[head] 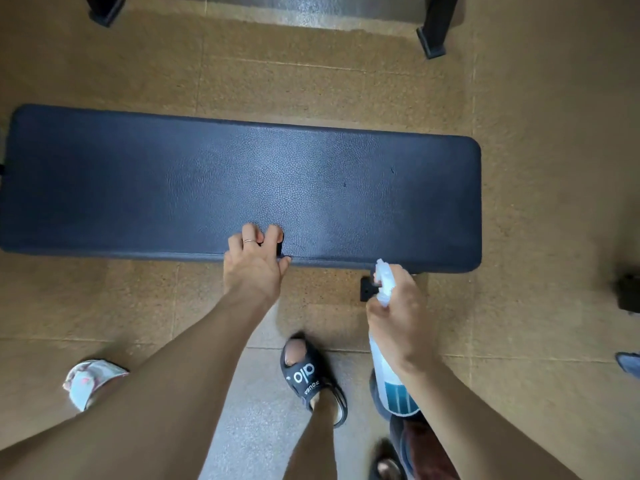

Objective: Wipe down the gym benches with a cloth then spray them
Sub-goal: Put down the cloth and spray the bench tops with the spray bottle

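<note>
While the dark blue padded gym bench (239, 181) lies crosswise on the brown speckled floor (540, 168), its long near edge faces the person and its rounded right end sits toward the right of the view. A pale sheen runs across the middle of the pad, and two small dark specks show right of centre.

At the near edge, about midway along, the left hand (252, 268) rests on the bench. Its fingers (250, 233) are curled, with the knuckles bent over the pad and the thumb lying along the edge seam; something small and dark shows between the fingers, but what it is I cannot tell. A thin ring sits on one finger.

Just beside the near right corner of the bench, the right hand (398, 323) grips a clear spray bottle (388, 372) by its neck. The fingers wrap round the white trigger head, whose nozzle points toward the bench edge. The bottle body, with a blue-green label, slants down behind the wrist, off the pad and above the floor.

Below the bench, a foot in a black slide sandal (304, 375) with white lettering stands on a paler grey floor tile. A crumpled white cloth (91, 377) with pinkish marks shows behind the left forearm, at lower left. Two black frame legs (434, 27) of other equipment stand beyond the far edge.
</note>
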Available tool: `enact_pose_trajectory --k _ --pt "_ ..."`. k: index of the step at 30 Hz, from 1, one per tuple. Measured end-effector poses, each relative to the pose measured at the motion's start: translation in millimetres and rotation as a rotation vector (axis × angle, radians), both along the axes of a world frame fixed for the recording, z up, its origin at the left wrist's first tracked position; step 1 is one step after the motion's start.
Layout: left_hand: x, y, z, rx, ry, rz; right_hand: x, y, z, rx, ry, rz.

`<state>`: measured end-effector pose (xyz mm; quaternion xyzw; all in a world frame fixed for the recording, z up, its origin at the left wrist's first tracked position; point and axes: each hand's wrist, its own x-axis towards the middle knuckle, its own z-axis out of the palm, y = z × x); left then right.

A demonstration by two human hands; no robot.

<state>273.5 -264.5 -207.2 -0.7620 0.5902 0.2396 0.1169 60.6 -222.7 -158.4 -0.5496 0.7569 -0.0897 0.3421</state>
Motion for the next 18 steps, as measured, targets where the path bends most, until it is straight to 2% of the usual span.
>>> enact_pose_trajectory --k 6,11,18 --pt "-2 -1 1 0.001 0.016 0.037 -58 9 -7 0.035 0.022 -0.354" --pt "-6 0 0 -0.013 -0.002 0.051 -68 21 -5 -0.023 0.04 -0.147" --pt "-5 0 -5 -0.02 -0.02 0.031 -21 29 4 -0.005 0.045 0.166"
